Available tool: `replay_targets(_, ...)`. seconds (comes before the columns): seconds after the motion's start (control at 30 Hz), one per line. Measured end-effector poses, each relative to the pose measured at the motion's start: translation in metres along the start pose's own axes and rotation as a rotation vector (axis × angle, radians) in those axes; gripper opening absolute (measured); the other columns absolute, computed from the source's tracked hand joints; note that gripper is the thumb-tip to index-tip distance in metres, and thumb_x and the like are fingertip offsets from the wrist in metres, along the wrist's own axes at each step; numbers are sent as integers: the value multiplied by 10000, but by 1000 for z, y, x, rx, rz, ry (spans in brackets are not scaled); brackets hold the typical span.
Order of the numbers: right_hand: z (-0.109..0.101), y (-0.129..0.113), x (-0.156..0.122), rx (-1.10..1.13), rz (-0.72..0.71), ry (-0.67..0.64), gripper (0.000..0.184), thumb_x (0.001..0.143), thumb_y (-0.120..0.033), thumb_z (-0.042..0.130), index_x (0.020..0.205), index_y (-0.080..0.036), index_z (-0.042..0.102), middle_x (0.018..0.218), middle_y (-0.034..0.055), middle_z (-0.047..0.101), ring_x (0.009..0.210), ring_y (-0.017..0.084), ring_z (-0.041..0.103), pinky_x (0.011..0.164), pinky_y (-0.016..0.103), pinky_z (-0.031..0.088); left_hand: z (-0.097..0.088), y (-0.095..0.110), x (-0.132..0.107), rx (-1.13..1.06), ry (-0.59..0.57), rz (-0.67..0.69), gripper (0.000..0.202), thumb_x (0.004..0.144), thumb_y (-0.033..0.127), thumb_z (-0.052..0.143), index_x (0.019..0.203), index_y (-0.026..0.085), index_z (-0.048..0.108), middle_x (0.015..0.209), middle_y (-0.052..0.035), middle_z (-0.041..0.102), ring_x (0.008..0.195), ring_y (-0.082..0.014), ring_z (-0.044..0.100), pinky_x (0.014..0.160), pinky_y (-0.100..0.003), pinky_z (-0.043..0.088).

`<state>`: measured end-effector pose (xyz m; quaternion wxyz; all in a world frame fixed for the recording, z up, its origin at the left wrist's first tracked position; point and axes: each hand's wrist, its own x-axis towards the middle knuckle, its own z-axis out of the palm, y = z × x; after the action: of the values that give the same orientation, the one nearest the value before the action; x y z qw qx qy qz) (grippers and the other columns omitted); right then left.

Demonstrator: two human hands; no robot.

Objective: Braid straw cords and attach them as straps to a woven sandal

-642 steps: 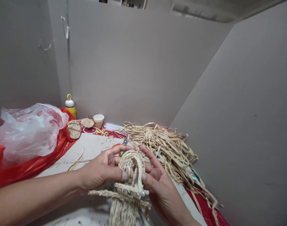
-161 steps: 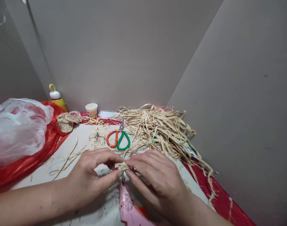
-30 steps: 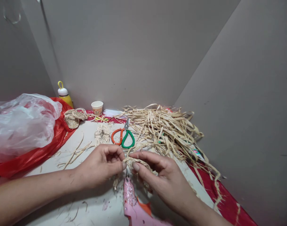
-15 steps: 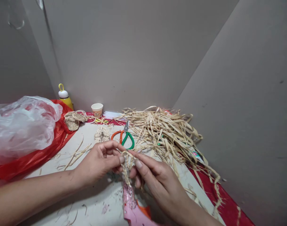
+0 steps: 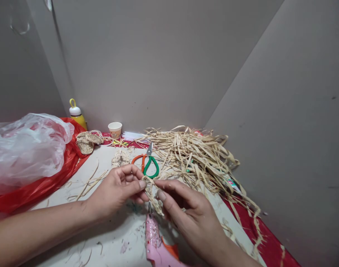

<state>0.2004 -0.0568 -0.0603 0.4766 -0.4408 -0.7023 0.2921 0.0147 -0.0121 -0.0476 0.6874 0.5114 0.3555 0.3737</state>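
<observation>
Between my two hands is a braided straw strip (image 5: 152,194), bent over at its top. My left hand (image 5: 118,189) pinches its upper left side with thumb and forefinger. On the other side, the thumb and forefinger of my right hand (image 5: 188,211) close on the braid's right edge; the other right fingers are mostly hidden. Just below the braid lies a pink glue gun (image 5: 154,237) with an orange trigger, its metal nozzle pointing up toward the straw. Scissors (image 5: 149,161) with orange and green handles lie beyond my fingertips.
A large heap of dry straw (image 5: 186,152) spreads at the back right. Woven straw pieces (image 5: 86,142), a paper cup (image 5: 115,129), white sticks (image 5: 133,136) and a yellow bottle (image 5: 78,115) stand along the back. Plastic bags (image 5: 33,148) fill the left. Grey walls (image 5: 147,66) enclose the table.
The braid has swung, its lower end shifting right and uncovering the glue gun's nozzle. My right hand has moved slightly; the left keeps its pinch.
</observation>
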Motion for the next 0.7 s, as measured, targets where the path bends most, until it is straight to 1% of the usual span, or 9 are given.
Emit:
replay_targets(0.07, 1, 0, 1, -46, -42, 27, 191, 889, -203, 568, 1024, -197, 702, 909, 65, 737, 779, 174, 692, 674, 274, 560, -1, 0, 1, -15, 3, -7, 327, 727, 371, 774, 809, 144, 552, 629, -26, 685, 587, -122, 655, 579, -221, 514)
replay_targets(0.13, 1, -1, 1, -94, -68, 39, 217, 862, -211, 604, 1047, -173, 710, 914, 78, 752, 748, 178, 698, 695, 294, 573, -1, 1, 1, -43, 0, -15, 320, 735, 359, 771, 813, 147, 544, 627, -29, 692, 590, -121, 659, 590, -222, 518)
replay_targets(0.27, 1, -2, 0, -188, -113, 43, 303, 795, -201, 665, 1091, -143, 703, 776, 55, 742, 552, 149, 628, 557, 276, 558, -2, 3, 0, -81, 0, -17, 292, 760, 325, 755, 832, 150, 533, 669, -46, 713, 618, -123, 670, 615, -225, 521)
replay_targets(0.37, 1, -2, -1, -216, -134, 46, 314, 787, -174, 656, 1097, -149, 696, 756, 39, 734, 492, 125, 569, 478, 249, 519, -3, 2, 0, -101, 10, -12, 266, 774, 305, 742, 834, 150, 534, 676, -43, 708, 646, -128, 677, 625, -224, 519)
replay_targets(0.47, 1, -1, -1, -193, -117, 65, 298, 797, -160, 630, 1091, -168, 682, 784, 32, 731, 480, 109, 550, 462, 232, 504, -4, 1, 0, -127, 5, -7, 262, 766, 298, 749, 825, 152, 539, 682, -32, 701, 660, -130, 681, 631, -224, 519)
replay_targets(0.6, 0, -1, -1, -151, -57, 65, 212, 812, -177, 626, 1019, -194, 671, 821, 26, 727, 539, 114, 590, 497, 225, 506, -3, 3, 0, -132, 10, 0, 262, 749, 291, 763, 809, 146, 553, 690, -28, 692, 669, -131, 678, 635, -227, 525)
replay_targets(0.7, 0, -3, 1, -125, -19, 61, 178, 819, -199, 626, 989, -205, 679, 829, 23, 732, 563, 119, 599, 510, 226, 502, -3, 7, -1, -122, -7, 3, 265, 736, 272, 774, 887, 137, 604, 745, -31, 691, 692, -139, 682, 655, -244, 534)
